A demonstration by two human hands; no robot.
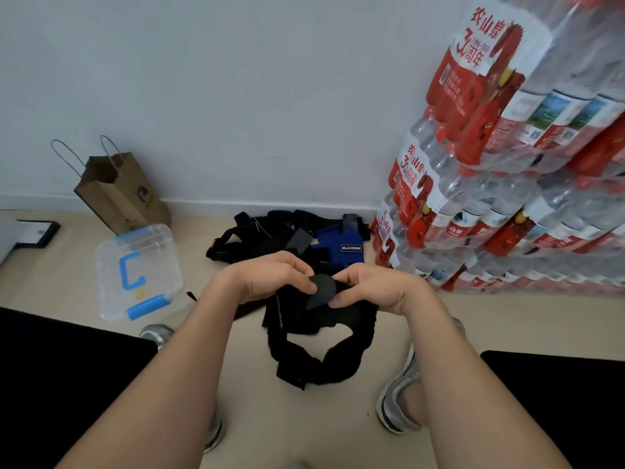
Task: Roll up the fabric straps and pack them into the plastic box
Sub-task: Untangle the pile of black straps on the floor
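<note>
My left hand (pixel 270 277) and my right hand (pixel 368 287) are close together above the floor, both pinching the rounded end of a black fabric strap (pixel 321 343). The rest of that strap hangs in a loop below my hands. Behind them, a heap of black and blue straps (pixel 287 236) lies on the floor by the wall. The clear plastic box (pixel 108 265), with a blue handle and blue latches and its lid on, sits on the floor to the left.
A brown paper bag (pixel 121 194) stands against the wall behind the box. Shrink-wrapped packs of water bottles (pixel 507 184) are stacked high on the right. My knees and grey shoes (pixel 399 394) frame the bottom. A dark flat object (pixel 39 233) lies far left.
</note>
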